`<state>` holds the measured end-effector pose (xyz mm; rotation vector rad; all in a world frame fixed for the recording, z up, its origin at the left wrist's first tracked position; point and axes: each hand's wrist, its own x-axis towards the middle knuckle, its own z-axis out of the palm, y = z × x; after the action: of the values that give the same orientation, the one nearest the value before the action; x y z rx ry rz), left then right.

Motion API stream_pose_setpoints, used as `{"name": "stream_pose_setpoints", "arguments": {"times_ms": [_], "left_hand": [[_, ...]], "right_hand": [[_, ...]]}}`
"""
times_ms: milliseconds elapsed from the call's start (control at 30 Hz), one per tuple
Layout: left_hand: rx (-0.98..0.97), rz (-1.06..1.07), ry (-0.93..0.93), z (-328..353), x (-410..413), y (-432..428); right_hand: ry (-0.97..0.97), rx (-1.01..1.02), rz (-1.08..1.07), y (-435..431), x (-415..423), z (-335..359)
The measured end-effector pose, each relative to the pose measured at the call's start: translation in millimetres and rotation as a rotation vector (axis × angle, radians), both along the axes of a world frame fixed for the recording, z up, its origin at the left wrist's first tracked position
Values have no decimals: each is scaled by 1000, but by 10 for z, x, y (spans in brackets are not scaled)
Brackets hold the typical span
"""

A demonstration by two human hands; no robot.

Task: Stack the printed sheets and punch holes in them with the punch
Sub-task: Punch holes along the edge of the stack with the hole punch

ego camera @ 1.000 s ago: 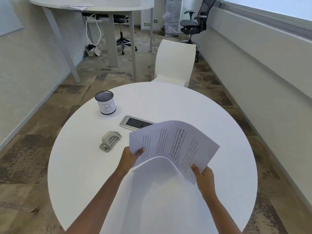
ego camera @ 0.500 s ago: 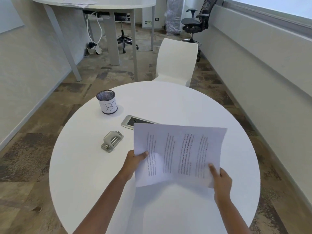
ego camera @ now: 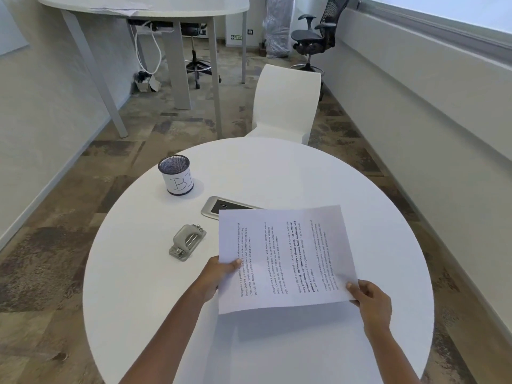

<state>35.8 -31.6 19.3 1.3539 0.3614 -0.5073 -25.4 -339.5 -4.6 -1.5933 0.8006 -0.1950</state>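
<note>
Now printed sheets between both hands.

Mesh cup on round table; white chair behind

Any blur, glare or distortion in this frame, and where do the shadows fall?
Head view: sharp, print on the sheets partly legible; wide-angle bending of walls; window overexposed; soft shadow of the sheets on the table toward the camera.

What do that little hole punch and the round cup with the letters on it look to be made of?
Hole punch: likely metal, with a dull silver-grey finish and shiny rods on top. Cup: apparently dark wire mesh, fine holes visible at the rim, wrapped in a white, probably paper, label.
</note>
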Motion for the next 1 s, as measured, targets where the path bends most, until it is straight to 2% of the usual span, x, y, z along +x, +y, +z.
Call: {"name": "stream_pose_setpoints", "arguments": {"times_ms": [67, 167, 267, 400, 567, 700, 833, 900, 1000], "left_hand": [[-21, 22, 5, -8, 23, 4], [-34, 76, 15, -36, 33, -3], [-53, 133, 33, -99, 9, -54], [-111, 198, 90, -214, -117, -217], [-208, 210, 145, -325, -270, -390], [-208, 205, 205, -376, -215, -261], [-149, 242, 192, -388, 8, 76], [-138, 182, 175, -372, 128, 265], [-54, -45, 135, -331, 259, 415]], "right_hand": [[-55, 63, -106, 79, 25, -2], [-114, 276, -235, 217, 49, 26], [-97, 461, -267, 445, 82, 64], [-53, 569, -273, 801, 124, 121], [17, 551, -93, 1202, 49, 34], [80, 279, -83, 1222, 29, -73], [125, 152, 12, 1045, -17, -44], [157, 139, 130, 950, -66, 2], [200, 125, 260, 886, -109, 45]]}}
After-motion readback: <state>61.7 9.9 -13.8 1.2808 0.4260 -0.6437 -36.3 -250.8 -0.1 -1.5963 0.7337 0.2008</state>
